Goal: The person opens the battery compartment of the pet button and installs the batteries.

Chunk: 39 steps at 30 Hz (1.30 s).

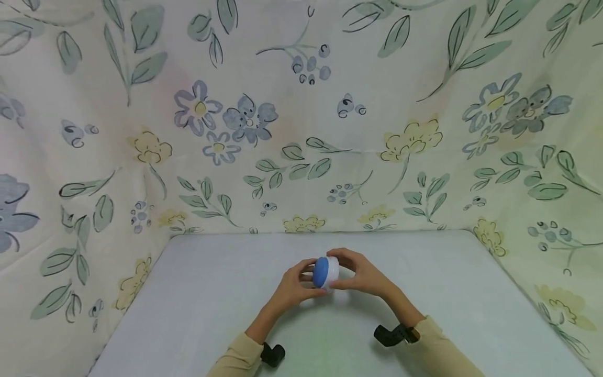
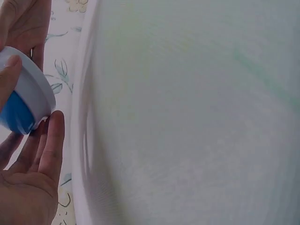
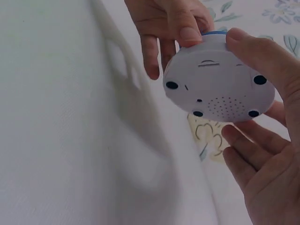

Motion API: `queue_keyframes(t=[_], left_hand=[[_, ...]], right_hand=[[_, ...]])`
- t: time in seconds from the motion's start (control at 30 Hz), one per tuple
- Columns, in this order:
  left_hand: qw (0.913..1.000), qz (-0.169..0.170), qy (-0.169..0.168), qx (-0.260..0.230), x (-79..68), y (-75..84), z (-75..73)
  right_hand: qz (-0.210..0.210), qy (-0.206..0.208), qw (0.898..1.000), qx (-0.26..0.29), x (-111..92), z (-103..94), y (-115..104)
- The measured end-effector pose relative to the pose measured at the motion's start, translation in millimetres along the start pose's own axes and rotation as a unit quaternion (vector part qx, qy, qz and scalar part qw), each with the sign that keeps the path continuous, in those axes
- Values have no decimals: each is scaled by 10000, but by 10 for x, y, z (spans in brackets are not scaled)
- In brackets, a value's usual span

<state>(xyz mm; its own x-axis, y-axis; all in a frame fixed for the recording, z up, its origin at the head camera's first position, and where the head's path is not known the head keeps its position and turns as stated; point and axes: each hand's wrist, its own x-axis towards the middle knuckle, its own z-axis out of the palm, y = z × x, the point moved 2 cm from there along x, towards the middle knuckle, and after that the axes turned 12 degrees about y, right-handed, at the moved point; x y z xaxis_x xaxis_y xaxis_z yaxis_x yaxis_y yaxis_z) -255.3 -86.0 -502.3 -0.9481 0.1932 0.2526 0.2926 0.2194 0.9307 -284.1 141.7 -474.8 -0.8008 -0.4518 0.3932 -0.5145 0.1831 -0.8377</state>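
Note:
Both hands hold a round white-and-blue buzzer-like device [image 1: 326, 272] above the table, tilted on its side with the blue dome facing left. My left hand [image 1: 294, 287] grips it from the left, its thumb on the white edge and its fingers around the blue side. From the right, my right hand [image 1: 364, 273] pinches the white body between thumb and fingers. The right wrist view shows the device's white underside [image 3: 220, 82], with dark round feet and a patch of small speaker holes. Part of the blue dome [image 2: 18, 112] shows in the left wrist view.
A pale cloth-covered table [image 1: 212, 293] lies below the hands. Floral fabric [image 1: 301, 131] hangs behind it and along both sides. Black wrist cameras [image 1: 394, 335] are strapped near the sleeves.

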Motion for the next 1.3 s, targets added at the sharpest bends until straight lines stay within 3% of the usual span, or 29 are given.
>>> queue_keyframes(t=[0.23,0.43,0.6,0.7,0.8,1.3], left_hand=[[9997,25,175,-150,14,37,-44],[9993,93,208,-292,35,80,-54],[9994,32,109,-335,17,219,-67],[9997,-13,63,-216,35,182,-70],[10000,-13,17,-5,79,43,-56],[9971,-284,-244,657,121,-16,-4]], right_hand=[[-65,103,9997,-211,-69,-38,32],[252,76,9994,-212,-114,-28,87],[348,69,9991,-247,-141,-21,99],[371,93,9984,-411,-141,-19,92],[460,88,9972,-590,-145,-21,112],[610,-43,9943,-878,-187,11,239]])
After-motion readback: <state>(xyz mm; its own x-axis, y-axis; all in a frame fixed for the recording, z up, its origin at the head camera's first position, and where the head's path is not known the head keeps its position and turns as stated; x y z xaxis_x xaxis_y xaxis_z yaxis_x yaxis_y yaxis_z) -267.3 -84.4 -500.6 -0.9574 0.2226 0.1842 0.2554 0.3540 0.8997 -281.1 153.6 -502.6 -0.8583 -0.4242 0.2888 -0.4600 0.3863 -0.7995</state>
